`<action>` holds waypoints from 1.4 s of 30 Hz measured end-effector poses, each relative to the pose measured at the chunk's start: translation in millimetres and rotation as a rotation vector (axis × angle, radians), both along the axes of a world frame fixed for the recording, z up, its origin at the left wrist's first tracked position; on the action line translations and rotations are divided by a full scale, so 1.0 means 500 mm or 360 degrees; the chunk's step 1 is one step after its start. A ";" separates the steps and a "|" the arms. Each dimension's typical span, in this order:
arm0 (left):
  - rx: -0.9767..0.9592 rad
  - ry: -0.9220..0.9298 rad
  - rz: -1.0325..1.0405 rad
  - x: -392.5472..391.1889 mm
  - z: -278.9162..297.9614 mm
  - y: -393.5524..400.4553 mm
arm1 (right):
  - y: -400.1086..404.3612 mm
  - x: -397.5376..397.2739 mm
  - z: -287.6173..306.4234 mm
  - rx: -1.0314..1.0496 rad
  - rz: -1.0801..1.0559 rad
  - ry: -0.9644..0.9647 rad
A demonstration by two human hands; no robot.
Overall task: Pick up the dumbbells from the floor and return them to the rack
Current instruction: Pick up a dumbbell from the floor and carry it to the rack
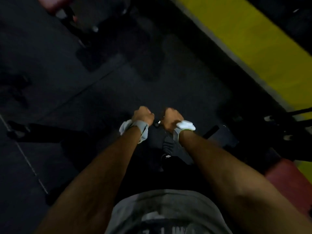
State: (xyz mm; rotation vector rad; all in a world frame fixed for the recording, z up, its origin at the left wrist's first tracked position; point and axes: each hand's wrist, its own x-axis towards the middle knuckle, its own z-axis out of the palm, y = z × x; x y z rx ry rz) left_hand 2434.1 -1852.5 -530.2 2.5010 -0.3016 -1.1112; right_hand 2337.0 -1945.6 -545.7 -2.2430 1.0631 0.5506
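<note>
Both arms reach straight down over the dark rubber floor. My left hand and my right hand are clenched side by side, each wrist bound in a grey-white wrap. A short glint of metal, the dumbbell handle, shows between the two fists. The dumbbell's dark heads merge with the black floor and my shorts below, so their outline is hidden. A dark shoe shows just under my right wrist.
A yellow floor strip runs diagonally at the upper right. A red bench pad sits at the lower right, with black frame legs above it. Another red pad is at the top left. Blurred dark shapes lie ahead.
</note>
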 end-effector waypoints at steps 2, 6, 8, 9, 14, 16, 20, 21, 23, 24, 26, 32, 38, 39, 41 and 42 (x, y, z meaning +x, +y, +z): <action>0.0048 -0.0049 -0.0087 0.013 -0.026 -0.030 | -0.029 0.030 -0.031 -0.0022 0.0090 -0.0014; 0.0169 -0.0098 -0.0351 0.050 -0.115 -0.104 | -0.085 0.094 -0.118 -0.0130 0.0316 0.0067; 0.0180 -0.0116 -0.0487 0.058 -0.163 -0.118 | -0.102 0.106 -0.161 -0.0177 0.0383 0.0128; 0.0188 -0.0119 -0.0555 0.063 -0.202 -0.126 | -0.112 0.113 -0.201 -0.0195 0.0428 0.0126; 0.0247 -0.0066 -0.0879 0.113 -0.476 -0.176 | -0.167 0.137 -0.479 -0.0280 0.0574 0.0162; 0.0272 -0.0081 -0.1029 0.133 -0.587 -0.195 | -0.185 0.145 -0.587 -0.0385 0.0621 0.0244; 0.0275 -0.0122 -0.1150 0.145 -0.783 -0.201 | -0.213 0.143 -0.775 -0.0319 0.0699 0.0273; 0.0286 -0.0115 -0.1167 0.143 -0.839 -0.201 | -0.223 0.141 -0.829 -0.0267 0.0739 0.0307; 0.0334 -0.0098 -0.1192 0.137 -0.940 -0.202 | -0.239 0.143 -0.918 -0.0242 0.0774 0.0369; 0.0342 -0.0076 -0.1201 0.132 -0.984 -0.205 | -0.241 0.142 -0.963 -0.0220 0.0782 0.0393; 0.0366 -0.0029 -0.1217 0.128 -1.051 -0.211 | -0.248 0.146 -1.023 -0.0156 0.0812 0.0422; 0.0468 -0.0023 -0.1273 0.118 -1.232 -0.244 | -0.276 0.163 -1.191 -0.0199 0.0975 0.0505; 0.0449 -0.0126 -0.1175 0.111 -1.384 -0.282 | -0.300 0.179 -1.333 -0.0196 0.1151 0.0468; 0.0429 -0.0120 -0.1193 0.108 -1.412 -0.284 | -0.301 0.183 -1.358 -0.0195 0.1182 0.0491; 0.0400 -0.0131 -0.1243 0.109 -1.448 -0.291 | -0.312 0.188 -1.391 -0.0238 0.1258 0.0534; 0.0379 -0.0120 -0.1247 0.113 -1.457 -0.296 | -0.319 0.190 -1.397 -0.0270 0.1286 0.0531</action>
